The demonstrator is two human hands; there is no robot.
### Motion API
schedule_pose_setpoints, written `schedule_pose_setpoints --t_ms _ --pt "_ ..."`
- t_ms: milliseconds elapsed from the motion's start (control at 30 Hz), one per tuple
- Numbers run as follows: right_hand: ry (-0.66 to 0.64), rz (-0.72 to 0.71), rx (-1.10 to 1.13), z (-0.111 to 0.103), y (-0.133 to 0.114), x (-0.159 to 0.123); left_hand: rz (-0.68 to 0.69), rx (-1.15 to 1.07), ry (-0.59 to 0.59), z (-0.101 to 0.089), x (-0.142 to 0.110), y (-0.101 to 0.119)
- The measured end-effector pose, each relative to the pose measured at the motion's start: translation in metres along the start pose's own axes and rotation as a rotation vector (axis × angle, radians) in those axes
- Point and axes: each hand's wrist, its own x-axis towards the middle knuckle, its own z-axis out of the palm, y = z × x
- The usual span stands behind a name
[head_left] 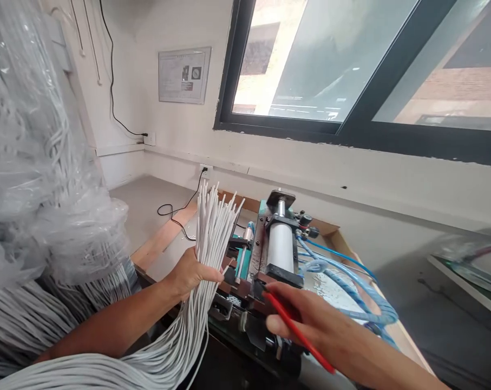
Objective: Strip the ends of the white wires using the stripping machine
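The wire bundle (215,227) is gripped in the left hand (198,273), which is closed round it with the thumb laid across the front; the fingers behind are mostly hidden by the wires. The cut ends are fanned out above the fist, roughly upright, while the loose length is draped below it and curved off toward the wearer's left. At the thumb tip, one short wire end is seen jutting apart from the rest, toward the machine.

A red-handled tool (298,333) is held in the right hand (298,311), which is partly closed, the handle being passed between thumb and fingers. Its dark tip is pointed up and leftward, near the machine; whether contact is made cannot be told.

Just beyond the right hand, a silver cylinder (281,246) is mounted on the machine, with blue hoses (351,284) looped to the right of it. White scraps (330,292) are scattered beneath the hoses. Well to the left of the left hand, more wires are wrapped in clear plastic (54,162).
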Motion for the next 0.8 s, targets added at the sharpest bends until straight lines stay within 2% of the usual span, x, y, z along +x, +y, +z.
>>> schedule_pose_setpoints --t_ms 67,100,200,567,733,800 --pt "-0.226 -0.035 -0.025 0.011 -0.014 0.011 0.003 -0.002 -0.010 0.000 0.000 0.001" --pt "-0.296 -0.036 -0.020 0.014 -0.017 0.015 0.001 -0.006 -0.017 0.000 0.000 0.001" --pt "-0.359 -0.015 0.016 0.018 -0.014 0.024 -0.014 -0.036 -0.040 0.001 0.001 0.002" --pt "-0.355 0.007 0.120 0.025 0.002 0.038 -0.061 -0.036 -0.104 -0.001 0.007 0.002" --pt "-0.240 0.088 0.172 0.030 0.004 0.038 -0.068 -0.026 -0.103 0.000 0.009 0.001" --pt "-0.194 0.120 0.173 0.025 0.002 0.032 -0.063 -0.040 -0.077 0.000 0.008 0.001"
